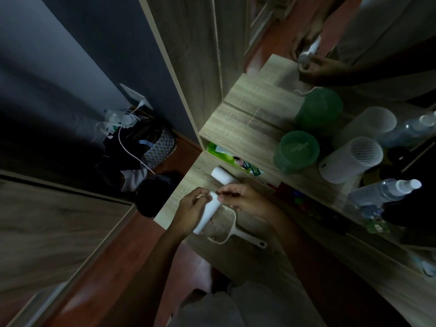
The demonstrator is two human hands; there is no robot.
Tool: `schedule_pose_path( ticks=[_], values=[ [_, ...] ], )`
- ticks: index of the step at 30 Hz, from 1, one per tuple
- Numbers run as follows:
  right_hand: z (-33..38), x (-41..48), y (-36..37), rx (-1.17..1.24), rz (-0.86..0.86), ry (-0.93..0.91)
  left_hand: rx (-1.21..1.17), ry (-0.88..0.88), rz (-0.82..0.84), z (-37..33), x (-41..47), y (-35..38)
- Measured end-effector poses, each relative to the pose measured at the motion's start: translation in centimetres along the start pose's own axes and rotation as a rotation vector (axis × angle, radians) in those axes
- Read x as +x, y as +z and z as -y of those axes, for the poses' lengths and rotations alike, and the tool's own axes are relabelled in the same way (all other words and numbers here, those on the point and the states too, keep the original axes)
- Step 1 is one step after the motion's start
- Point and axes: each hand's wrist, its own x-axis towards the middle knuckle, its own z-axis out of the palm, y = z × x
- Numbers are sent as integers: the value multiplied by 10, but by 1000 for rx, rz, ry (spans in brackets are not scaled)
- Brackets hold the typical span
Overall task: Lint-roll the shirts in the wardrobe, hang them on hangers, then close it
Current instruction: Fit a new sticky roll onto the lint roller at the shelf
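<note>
Two white rolls. Held roll (207, 215): left hand (191, 213) wraps it, right hand (245, 199) pinches its far end; long axis points away from the person, over roller handle (247, 237). Spare roll (223, 177): beyond roller handle, on desk (236, 258).

The gripped roll (207, 214) looks like matt white paper, the handle frame (245, 237) just beneath the grip smooth white plastic, and the desk (236, 128) under it matt, grained wood.
</note>
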Motion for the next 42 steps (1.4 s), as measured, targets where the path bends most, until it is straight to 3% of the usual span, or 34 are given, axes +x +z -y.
schedule_pose_path(
  ticks=[9,21,42],
  values=[
    [-3,-3,-10,-93,133,39,-9,-30,102,-7,-7,-5],
    [-1,-9,-18,-13,264,46,37,21,251,-14,-6,-4],
    [-12,-15,-26,-44,187,40,66,-45,311,-19,0,5]
  ],
)
